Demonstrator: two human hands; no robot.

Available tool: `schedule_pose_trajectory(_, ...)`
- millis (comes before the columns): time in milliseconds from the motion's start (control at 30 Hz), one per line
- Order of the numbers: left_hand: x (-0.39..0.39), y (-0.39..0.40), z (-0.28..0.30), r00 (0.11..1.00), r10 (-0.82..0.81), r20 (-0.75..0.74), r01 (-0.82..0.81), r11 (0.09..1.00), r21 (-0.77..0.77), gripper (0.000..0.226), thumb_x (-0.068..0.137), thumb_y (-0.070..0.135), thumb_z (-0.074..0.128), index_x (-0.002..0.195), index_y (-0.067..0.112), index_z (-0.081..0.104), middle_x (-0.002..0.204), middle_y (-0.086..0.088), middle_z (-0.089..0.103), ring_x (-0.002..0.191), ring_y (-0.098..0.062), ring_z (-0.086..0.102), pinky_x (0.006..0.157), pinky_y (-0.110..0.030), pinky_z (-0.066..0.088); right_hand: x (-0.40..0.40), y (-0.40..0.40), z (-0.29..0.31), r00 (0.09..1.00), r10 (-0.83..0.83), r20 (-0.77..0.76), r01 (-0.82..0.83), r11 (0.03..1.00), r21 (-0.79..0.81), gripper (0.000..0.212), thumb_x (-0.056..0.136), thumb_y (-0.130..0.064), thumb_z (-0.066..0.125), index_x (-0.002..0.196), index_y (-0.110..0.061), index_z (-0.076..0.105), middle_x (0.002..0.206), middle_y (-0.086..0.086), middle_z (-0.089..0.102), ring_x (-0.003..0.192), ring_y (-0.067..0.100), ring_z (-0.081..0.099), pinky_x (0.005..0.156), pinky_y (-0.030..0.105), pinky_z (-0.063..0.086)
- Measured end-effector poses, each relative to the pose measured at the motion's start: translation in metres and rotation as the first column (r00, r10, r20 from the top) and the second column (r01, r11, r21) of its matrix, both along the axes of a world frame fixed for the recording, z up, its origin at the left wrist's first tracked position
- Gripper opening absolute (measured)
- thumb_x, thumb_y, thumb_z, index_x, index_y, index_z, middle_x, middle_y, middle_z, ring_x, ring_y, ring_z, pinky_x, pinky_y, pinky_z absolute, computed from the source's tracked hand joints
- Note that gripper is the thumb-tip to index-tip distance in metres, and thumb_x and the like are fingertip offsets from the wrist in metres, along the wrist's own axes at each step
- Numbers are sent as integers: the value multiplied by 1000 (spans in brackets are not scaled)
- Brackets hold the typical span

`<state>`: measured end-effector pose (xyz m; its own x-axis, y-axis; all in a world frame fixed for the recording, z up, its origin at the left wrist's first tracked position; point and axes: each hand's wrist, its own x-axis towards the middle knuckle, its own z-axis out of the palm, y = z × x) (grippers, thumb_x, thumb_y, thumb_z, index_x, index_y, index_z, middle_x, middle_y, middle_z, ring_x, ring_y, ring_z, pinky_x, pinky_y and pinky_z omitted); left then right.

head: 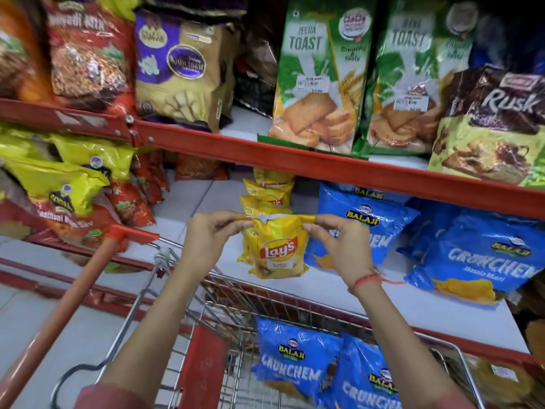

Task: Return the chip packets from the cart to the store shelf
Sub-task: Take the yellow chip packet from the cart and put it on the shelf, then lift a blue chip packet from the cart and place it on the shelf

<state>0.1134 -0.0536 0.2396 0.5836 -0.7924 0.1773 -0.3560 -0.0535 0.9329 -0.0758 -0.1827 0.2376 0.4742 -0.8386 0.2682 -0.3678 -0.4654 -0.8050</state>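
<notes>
Two blue chip bags (298,367) wait in the cart (165,293) below me. My left hand (211,234) and right hand (339,240) each pinch a top corner of the yellow chip packet (277,249) — I judge to hang it upright for the yellow row (267,193) on the shelf (188,202) behind.

Both hands raised, left hand (208,233) and right hand (339,236) apparently pinching
</notes>
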Motion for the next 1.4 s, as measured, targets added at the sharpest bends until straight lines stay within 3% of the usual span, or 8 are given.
schedule_pose_trajectory(133,11,-15,-25,993,16,120,-25,997,73,13,74,16,73,85,10,76,83,-8,77,77,-11,70,75,-34,57,13,-12,-30,998,-4,-60,10,995,96,13,81,-18,70,91,-12,75,82,4,75,80,21,70,82,35,57)
schedule_pose_trajectory(267,12,-19,-52,986,11,169,-34,991,129,15,72,19,74,85,12,76,86,-12,78,66,11,63,64,-9,49,21,-19,-52,994,-22,-108,34,993,110,9,82,-18,69,88,-14,75,78,13,76,76,28,69,76,44,58)
schedule_pose_trajectory(633,-28,-2,-65,961,235,145,-255,957,140,27,78,22,70,102,11,69,102,-6,72,92,-19,65,85,-32,54,-4,-20,-65,993,-30,-115,38,997,69,25,83,-24,69,104,-12,69,99,5,74,83,13,67,80,25,56)
schedule_pose_trajectory(733,-62,15,-81,897,410,169,-421,906,38,20,81,25,68,99,15,64,98,1,67,86,-10,61,75,-17,50,-39,-5,-79,994,-11,-107,11,1000,0,11,83,-23,69,88,-13,71,85,3,74,70,10,67,62,-1,46)
schedule_pose_trajectory(833,-96,24,-112,899,427,91,-435,894,104,13,79,22,70,89,16,64,82,6,66,73,0,61,63,1,42,-81,9,-102,977,73,-200,-83,996,-40,6,82,-22,71,78,-18,69,75,-3,72,61,5,64,57,4,48)
schedule_pose_trajectory(1067,-129,22,-200,958,240,155,-285,783,553,26,85,5,58,111,7,60,107,-18,67,100,-35,62,81,-36,49,-139,19,-190,685,187,-704,-282,959,-19,12,66,-18,79,77,-20,73,71,2,75,63,22,71,45,31,56)
schedule_pose_trajectory(1233,-112,10,-240,842,-374,389,-87,617,782,66,77,-10,50,137,16,36,144,-10,43,130,-27,43,108,-41,40,-127,21,-225,481,212,-851,-354,935,33,57,35,-30,93,86,-13,75,73,4,75,69,17,72,47,19,54)
schedule_pose_trajectory(1400,-110,2,-240,735,-507,449,-178,495,850,62,82,-7,53,136,17,34,147,-10,33,133,-28,36,116,-40,32,-116,20,-236,550,318,-772,-278,942,190,31,90,-17,57,120,-6,56,126,13,57,119,29,51,92,36,49)
